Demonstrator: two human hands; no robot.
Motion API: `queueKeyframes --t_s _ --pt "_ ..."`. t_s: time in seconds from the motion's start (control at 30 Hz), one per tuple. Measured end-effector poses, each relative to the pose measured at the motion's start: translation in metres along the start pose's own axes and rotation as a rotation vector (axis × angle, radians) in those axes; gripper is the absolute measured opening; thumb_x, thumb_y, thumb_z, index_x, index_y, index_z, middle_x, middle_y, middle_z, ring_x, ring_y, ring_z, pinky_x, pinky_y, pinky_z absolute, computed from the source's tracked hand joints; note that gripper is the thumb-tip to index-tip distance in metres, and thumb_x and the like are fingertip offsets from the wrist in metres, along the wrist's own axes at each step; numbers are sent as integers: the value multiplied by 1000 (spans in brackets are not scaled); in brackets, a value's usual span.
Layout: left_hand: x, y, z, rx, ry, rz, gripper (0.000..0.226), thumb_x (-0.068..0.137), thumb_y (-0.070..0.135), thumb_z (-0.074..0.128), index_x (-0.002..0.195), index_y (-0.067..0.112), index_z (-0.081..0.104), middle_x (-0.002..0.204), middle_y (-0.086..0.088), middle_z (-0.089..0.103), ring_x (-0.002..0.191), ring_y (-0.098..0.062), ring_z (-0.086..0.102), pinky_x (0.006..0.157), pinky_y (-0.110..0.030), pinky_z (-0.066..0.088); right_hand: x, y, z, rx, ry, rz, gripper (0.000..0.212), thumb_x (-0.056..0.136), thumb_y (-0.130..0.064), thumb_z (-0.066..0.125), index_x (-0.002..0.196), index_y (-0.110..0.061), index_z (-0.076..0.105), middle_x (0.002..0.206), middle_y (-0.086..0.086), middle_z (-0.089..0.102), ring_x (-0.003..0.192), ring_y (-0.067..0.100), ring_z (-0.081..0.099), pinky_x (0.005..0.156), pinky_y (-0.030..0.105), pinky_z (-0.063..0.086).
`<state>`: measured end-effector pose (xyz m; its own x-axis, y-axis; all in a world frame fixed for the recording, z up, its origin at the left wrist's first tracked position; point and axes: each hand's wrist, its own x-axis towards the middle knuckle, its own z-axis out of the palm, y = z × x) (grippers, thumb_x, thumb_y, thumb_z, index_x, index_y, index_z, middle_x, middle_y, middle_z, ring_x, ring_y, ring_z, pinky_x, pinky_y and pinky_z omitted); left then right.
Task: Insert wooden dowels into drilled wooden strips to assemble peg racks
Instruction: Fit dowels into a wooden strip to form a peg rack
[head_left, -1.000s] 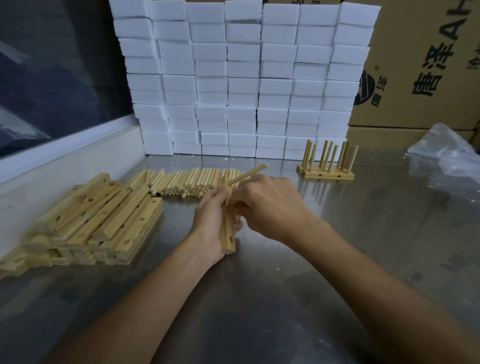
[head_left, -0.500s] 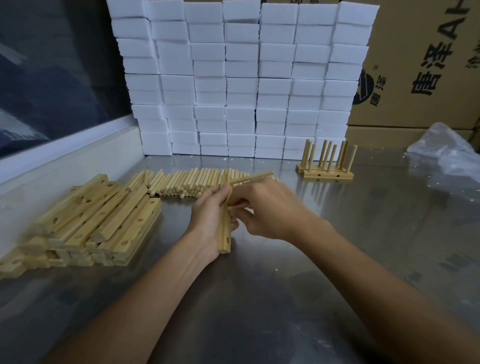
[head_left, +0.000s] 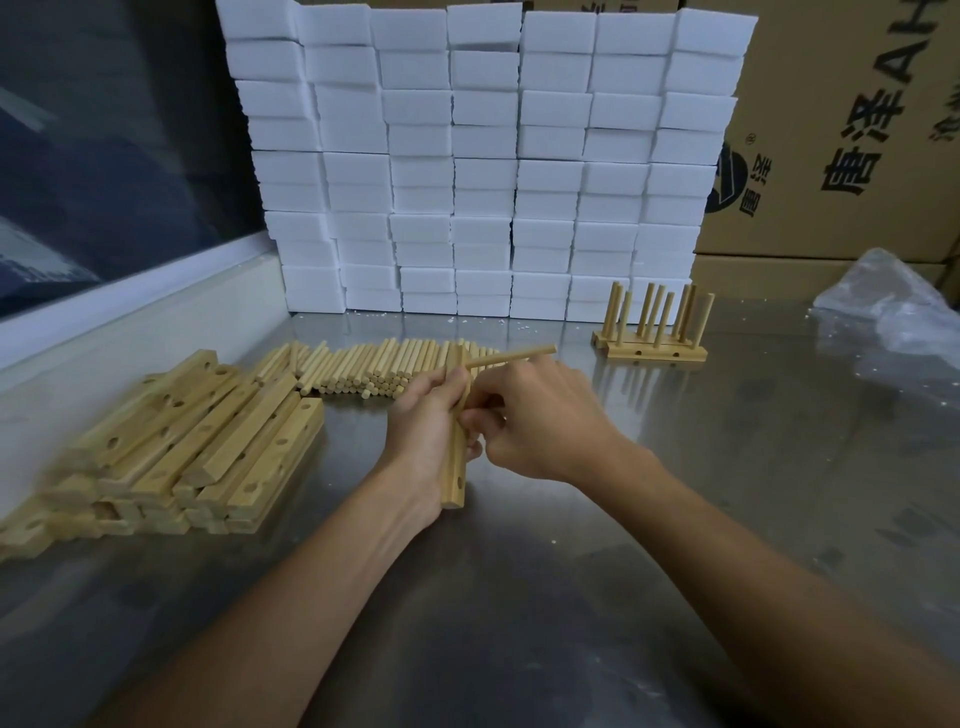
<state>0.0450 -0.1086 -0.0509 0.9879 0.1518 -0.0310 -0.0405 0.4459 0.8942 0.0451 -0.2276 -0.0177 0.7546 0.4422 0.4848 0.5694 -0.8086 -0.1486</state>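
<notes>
My left hand (head_left: 423, 415) grips a drilled wooden strip (head_left: 455, 467) held nearly upright above the metal table (head_left: 519, 597). A dowel (head_left: 511, 357) sticks out to the right from the strip's upper part. My right hand (head_left: 540, 415) has its fingers curled against the strip, and a second dowel shows between its fingers; part of it is hidden. A pile of drilled strips (head_left: 171, 447) lies at the left. A row of loose dowels (head_left: 374, 366) lies behind my hands. Finished peg racks (head_left: 652, 332) stand at the back right.
A wall of stacked white foam blocks (head_left: 483, 156) closes the back of the table. Cardboard boxes (head_left: 857, 130) stand behind at the right. A crumpled clear plastic bag (head_left: 893, 306) lies at the far right. A raised ledge (head_left: 104, 332) runs along the left side.
The protruding dowel has tipped from steeply slanted to nearly level. The strip has been lifted slightly and turned in my left hand. My right hand has shifted a little along it.
</notes>
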Motion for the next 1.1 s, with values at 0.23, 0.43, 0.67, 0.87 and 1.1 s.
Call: queueKeyframes --t_s 0.23,0.43,0.67,0.87,1.1 --pt "8 -1 -16 42 24 -44 17 97 22 61 108 10 65 70 -8 58 48 -15 48 41 -24 38 4 12 -5 146 -177 58 17 85 -42 71 89 -25 74 82 -7 69 80 14 64 72 37 55" --pt "22 4 -33 -4 110 -52 26 99 29 58 114 9 64 63 -4 50 44 -14 44 39 -24 39 8 52 -21 215 -290 181 18 85 -44 73 87 -27 71 83 -11 68 76 2 63 76 31 57" --pt "24 4 -35 -63 92 -113 35 100 33 55 121 6 61 58 -3 44 42 -14 43 38 -22 38 -5 98 7 145 -54 514 25 89 -41 70 99 -18 72 81 -8 67 79 11 65 78 35 56" --pt "24 6 -36 -72 101 -167 33 98 37 56 107 5 56 64 -4 45 45 -14 42 37 -21 39 -14 104 24 97 -82 625 28 90 -42 67 103 -17 69 89 -4 69 74 9 63 61 24 49" --pt "23 5 -36 -130 94 -148 21 94 24 55 97 3 60 60 -4 51 44 -14 44 37 -24 38 -15 101 23 67 -99 694 15 91 -26 67 97 -13 73 81 1 70 65 17 68 67 33 60"
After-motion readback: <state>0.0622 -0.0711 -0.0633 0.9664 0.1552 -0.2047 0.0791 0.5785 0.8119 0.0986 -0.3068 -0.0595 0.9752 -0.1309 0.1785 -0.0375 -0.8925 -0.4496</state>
